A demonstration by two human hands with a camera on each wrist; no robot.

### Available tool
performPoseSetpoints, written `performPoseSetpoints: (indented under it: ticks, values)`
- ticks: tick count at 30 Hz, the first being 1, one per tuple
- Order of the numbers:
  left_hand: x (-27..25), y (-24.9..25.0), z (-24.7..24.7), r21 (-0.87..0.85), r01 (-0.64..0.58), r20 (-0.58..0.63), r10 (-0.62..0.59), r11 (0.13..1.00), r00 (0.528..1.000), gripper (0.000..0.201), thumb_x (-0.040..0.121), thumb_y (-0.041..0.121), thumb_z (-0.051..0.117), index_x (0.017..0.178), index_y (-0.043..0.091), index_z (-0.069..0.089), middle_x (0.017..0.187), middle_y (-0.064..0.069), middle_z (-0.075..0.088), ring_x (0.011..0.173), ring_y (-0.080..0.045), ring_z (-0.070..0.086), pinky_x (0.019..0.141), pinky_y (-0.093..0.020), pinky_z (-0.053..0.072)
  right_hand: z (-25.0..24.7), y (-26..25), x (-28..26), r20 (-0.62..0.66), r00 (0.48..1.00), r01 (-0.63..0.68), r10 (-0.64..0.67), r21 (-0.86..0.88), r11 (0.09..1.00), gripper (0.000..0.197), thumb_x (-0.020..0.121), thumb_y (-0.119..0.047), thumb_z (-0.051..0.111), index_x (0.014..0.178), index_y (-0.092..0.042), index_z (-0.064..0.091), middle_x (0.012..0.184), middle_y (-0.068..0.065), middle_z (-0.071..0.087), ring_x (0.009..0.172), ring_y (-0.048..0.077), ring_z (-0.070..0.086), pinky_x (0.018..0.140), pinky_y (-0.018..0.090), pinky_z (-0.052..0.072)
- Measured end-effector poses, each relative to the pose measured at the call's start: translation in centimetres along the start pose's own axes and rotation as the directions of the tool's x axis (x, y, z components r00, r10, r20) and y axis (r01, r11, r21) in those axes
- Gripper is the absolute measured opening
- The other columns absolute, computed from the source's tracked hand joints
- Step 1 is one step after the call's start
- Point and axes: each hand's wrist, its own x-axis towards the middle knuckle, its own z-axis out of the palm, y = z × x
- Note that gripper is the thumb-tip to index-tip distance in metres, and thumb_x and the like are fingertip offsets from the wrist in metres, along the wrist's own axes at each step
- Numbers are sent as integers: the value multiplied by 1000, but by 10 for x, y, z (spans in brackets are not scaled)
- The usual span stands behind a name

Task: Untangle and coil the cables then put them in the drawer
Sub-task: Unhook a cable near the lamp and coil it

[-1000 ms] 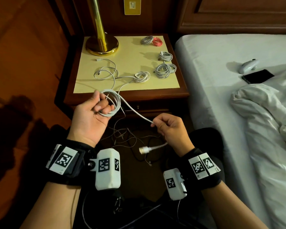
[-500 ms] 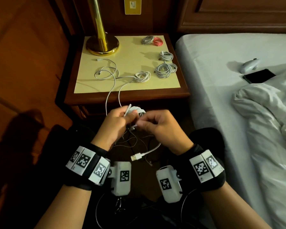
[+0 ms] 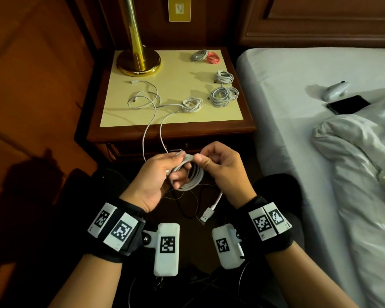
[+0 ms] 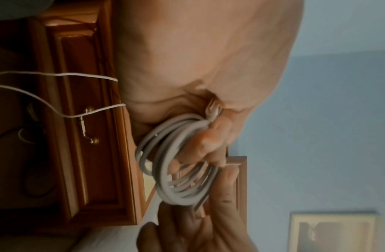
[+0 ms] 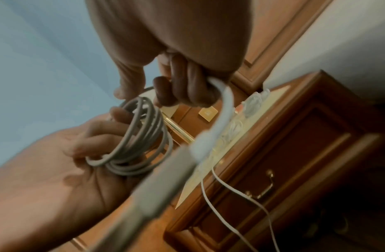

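- Dark wood walls stand behind a small wooden worktop (image 3: 169,134) with a yellow mat on top, right beside a bed (image 3: 298,152) with white sheets.
- The left hand (image 3: 156,176) has its fingers curled through a coil of white cable (image 3: 191,176) and holds it in front of the drawer (image 3: 142,148).
- The right hand (image 3: 220,167) pinches the same cable at the top of the coil, and its other fingers are curled round the loose end.
- Both hands are close together, almost touching.
- The loose end hangs down below the right hand and ends in a flat plug (image 3: 207,215).
- Two thin white cable lines (image 3: 152,132) run from the worktop over its edge down to the left hand.
- The drawer is closed, and its brass handle (image 5: 262,189) shows in the right wrist view.
- Four neat coils (image 3: 223,95) lie on the right side of the mat, and one of them is red (image 3: 213,58).
- A loose white cable (image 3: 142,98) lies in the middle of the mat.
- A gold lamp base (image 3: 138,63) stands at the back left.
- On the bed lie a black phone (image 3: 349,104) and a small white thing (image 3: 335,90).
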Motion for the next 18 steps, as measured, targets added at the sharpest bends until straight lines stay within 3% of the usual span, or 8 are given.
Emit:
performPoseSetpoints:
  ticks: [2, 5, 7, 9, 11, 14, 16, 18]
  values:
    - [-1, 0, 1, -74, 6, 18, -5, 997, 1000, 30, 85, 32, 55, 72, 6, 61, 56, -2, 39, 39, -5, 34, 41, -18, 30, 1, 1, -6, 84, 994, -78, 67, 131, 988, 20, 90, -13, 62, 102, 3, 59, 69, 10, 62, 54, 6, 56, 50, 15, 42]
    - [-2, -3, 2, -42, 10, 86, -6, 999, 996, 33, 86, 36, 59, 77, 4, 60, 52, 4, 33, 39, -3, 30, 43, -18, 27, -2, 3, -11, 193, 976, -131, 98, 166, 977, 30, 90, -16, 63, 115, 1, 60, 89, 24, 68, 73, 20, 67, 59, 17, 49]
    - [-3, -4, 3, -24, 32, 97, -29, 999, 995, 34, 86, 38, 54, 73, 8, 65, 44, 10, 32, 37, -3, 28, 46, -19, 30, -5, 1, -12, 254, 960, -155, 120, 122, 980, 30, 91, -16, 62, 113, 4, 62, 80, 9, 71, 69, 11, 67, 59, 14, 48]
    - [-2, -3, 6, -31, 63, 79, -61, 998, 995, 39, 84, 43, 51, 60, 13, 60, 40, 9, 31, 34, -6, 29, 48, -19, 38, -7, 0, -11, 274, 948, -191, 160, 88, 978, 25, 95, -14, 56, 107, 7, 61, 61, -8, 63, 50, -1, 56, 49, 9, 40]
    - [2, -2, 8, -11, 83, 24, -83, 996, 996, 47, 87, 46, 49, 56, 12, 51, 38, 4, 32, 33, -10, 32, 47, -20, 42, -5, -1, -9, 281, 943, -188, 179, 8, 982, 35, 93, -31, 60, 99, 4, 61, 62, 1, 61, 51, 10, 55, 52, 18, 42]
    - [7, -2, 8, 88, 67, -77, -61, 994, 995, 49, 97, 40, 47, 59, 9, 56, 44, -3, 45, 38, -14, 44, 45, -23, 43, 0, 1, -5, 267, 945, -172, 191, -92, 981, 66, 72, -68, 64, 90, -5, 62, 89, 30, 65, 83, 51, 62, 77, 58, 51]
    - [9, -4, 8, 238, -3, -122, 33, 971, 992, 37, 98, 35, 49, 75, 11, 66, 62, -5, 59, 50, -12, 56, 51, -21, 48, -2, 0, -3, 241, 951, -167, 196, -133, 977, 67, 68, -73, 63, 84, -7, 63, 88, 31, 64, 85, 52, 61, 77, 64, 48]
    - [11, -7, 7, 396, -122, -116, 182, 910, 977, 28, 100, 29, 46, 95, 14, 70, 86, -1, 69, 69, -4, 64, 63, -12, 50, -5, -3, -2, 203, 961, -152, 186, -171, 974, 55, 75, -63, 60, 82, -8, 63, 80, 26, 63, 74, 47, 59, 69, 58, 48]
